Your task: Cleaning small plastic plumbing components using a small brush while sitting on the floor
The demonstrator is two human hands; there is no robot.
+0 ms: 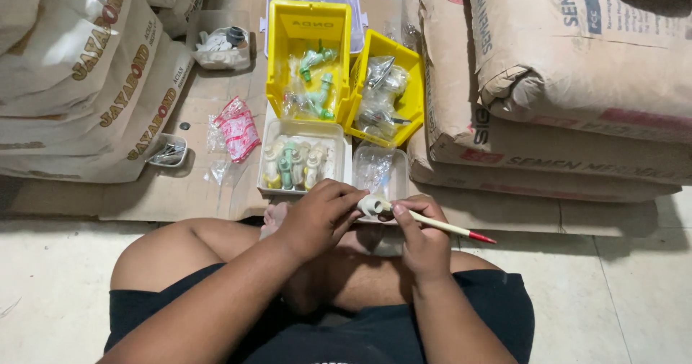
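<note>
I sit cross-legged on the floor. My left hand (pixel 317 216) grips a small white plastic tap fitting (pixel 370 205) just above my legs. My right hand (pixel 422 241) holds a thin cream stick with a red tip (pixel 450 228), its near end touching the fitting. Right in front of my hands stands a white tray (pixel 301 127) of cream and green taps, with a clear box (pixel 375 169) of plastic bags to its right.
Two yellow bins (pixel 308 29) (pixel 411 94) farther out hold bagged green and metal taps. Stacked cement sacks (pixel 562 83) rise on the right and more sacks (pixel 79 76) on the left. A red-printed bag (pixel 239 130), a small tin (pixel 167 151) and a clear box (pixel 220 47) lie on cardboard.
</note>
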